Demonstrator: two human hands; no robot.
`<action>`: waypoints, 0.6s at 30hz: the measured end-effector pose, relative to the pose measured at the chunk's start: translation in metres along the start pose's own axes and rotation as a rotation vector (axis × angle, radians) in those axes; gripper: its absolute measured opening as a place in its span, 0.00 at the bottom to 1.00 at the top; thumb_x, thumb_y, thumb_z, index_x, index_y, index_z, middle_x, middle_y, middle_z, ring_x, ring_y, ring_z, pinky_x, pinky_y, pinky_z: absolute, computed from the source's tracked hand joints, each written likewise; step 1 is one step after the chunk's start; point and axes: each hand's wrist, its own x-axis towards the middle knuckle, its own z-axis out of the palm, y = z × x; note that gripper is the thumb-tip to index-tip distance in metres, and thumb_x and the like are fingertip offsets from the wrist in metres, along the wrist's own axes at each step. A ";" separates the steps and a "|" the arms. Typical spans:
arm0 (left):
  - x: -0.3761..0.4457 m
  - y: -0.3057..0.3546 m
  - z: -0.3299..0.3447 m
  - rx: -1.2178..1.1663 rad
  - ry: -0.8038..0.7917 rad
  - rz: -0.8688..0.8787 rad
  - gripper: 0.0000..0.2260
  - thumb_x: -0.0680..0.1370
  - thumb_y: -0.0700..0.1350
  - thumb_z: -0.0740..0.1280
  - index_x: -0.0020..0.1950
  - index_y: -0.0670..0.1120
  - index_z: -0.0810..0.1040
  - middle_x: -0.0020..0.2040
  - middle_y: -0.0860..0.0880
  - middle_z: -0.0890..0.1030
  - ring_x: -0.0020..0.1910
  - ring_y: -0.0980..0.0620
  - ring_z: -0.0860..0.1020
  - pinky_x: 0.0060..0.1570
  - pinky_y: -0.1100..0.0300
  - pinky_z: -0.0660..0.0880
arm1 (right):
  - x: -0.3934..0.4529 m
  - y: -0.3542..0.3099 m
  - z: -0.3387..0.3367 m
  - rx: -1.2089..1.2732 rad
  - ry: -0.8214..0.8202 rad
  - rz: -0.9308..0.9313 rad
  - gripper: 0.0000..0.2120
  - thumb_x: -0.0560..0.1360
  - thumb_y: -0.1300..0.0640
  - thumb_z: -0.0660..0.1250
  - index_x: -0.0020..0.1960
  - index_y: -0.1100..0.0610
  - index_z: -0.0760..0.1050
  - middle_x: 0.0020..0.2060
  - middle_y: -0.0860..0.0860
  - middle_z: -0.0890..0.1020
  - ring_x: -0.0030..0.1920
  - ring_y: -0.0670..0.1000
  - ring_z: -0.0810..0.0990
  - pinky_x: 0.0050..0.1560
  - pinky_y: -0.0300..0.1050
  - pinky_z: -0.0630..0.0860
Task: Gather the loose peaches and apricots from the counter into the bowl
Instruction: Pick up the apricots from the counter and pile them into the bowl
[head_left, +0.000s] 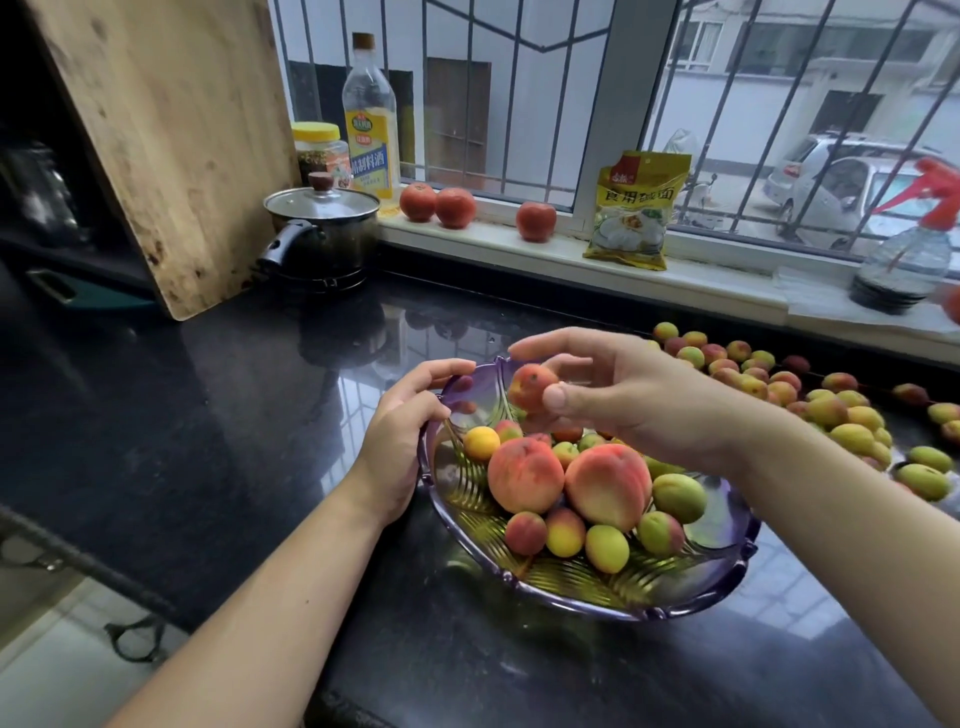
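A purple glass bowl (722, 530) stands on the black counter and holds two big peaches (524, 480) and several small apricots. My left hand (402, 436) grips the bowl's left rim with curled fingers. Above the bowl's far side, my right hand (623, 400) holds a small reddish apricot (527, 387) between thumb and fingers. A long heap of loose apricots (810, 400) lies on the counter to the right of the bowl, below the window sill.
A lidded steel pot (324, 228) and a leaning wooden cutting board (171, 140) stand at the back left. The sill carries three tomatoes (454, 208), a bottle (370, 117), a jar, a yellow packet (634, 213) and a spray bottle (911, 249).
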 end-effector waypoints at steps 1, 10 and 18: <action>0.000 0.000 0.000 0.003 -0.001 0.002 0.22 0.68 0.40 0.60 0.60 0.42 0.83 0.60 0.39 0.83 0.60 0.43 0.80 0.54 0.57 0.81 | 0.000 0.002 0.005 -0.036 -0.020 -0.011 0.18 0.78 0.62 0.70 0.67 0.54 0.77 0.57 0.59 0.83 0.58 0.58 0.84 0.62 0.55 0.80; 0.001 0.000 -0.002 0.036 -0.006 -0.002 0.22 0.69 0.39 0.60 0.61 0.42 0.82 0.60 0.40 0.83 0.64 0.41 0.80 0.60 0.50 0.79 | 0.023 0.003 0.042 -0.852 0.082 -0.115 0.18 0.75 0.51 0.75 0.64 0.45 0.78 0.55 0.41 0.81 0.49 0.42 0.79 0.54 0.41 0.77; 0.000 0.002 -0.002 0.046 0.002 -0.037 0.24 0.69 0.40 0.61 0.63 0.44 0.82 0.61 0.42 0.83 0.65 0.45 0.80 0.58 0.54 0.81 | 0.035 0.014 0.073 -1.322 0.086 -0.270 0.14 0.78 0.43 0.67 0.59 0.49 0.78 0.53 0.47 0.78 0.53 0.50 0.74 0.56 0.49 0.76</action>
